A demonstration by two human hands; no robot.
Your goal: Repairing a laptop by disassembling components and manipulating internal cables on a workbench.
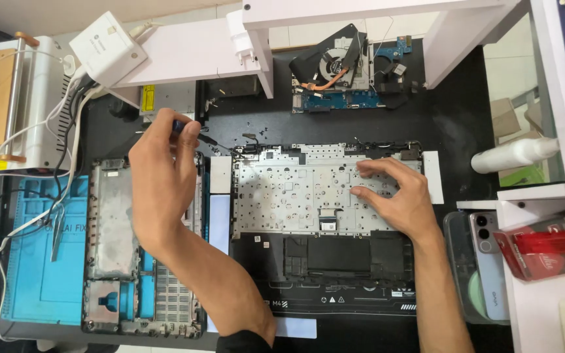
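1. Lower centre of frame: both forearms come in from the bottom edge, over a black mat (465, 131).
2. Left hand (161, 180), left of centre: fingers pinched shut around a screwdriver (188, 127) with a blue-black handle, its tip pointing right, towards the top left corner of the laptop shell.
3. Right hand (397, 196), right of centre: open, fingers spread and lying flat on the silver metal plate of the laptop shell (282, 189), holding nothing.
4. Laptop shell sits mid-frame on the mat, metal keyboard backing up, a black empty bay along its lower edge.
5. Bottom cover (109, 229), grey, lies at lower left, partly on a blue mat (34, 274), partly under the left forearm.
6. Circuit board with fan (344, 72), top centre, well apart from both hands.
7. White bottle (514, 155) lying on its side, right edge.
8. Phone (488, 261), lower right, in a clear case.
9. White charger (106, 47), upper left.
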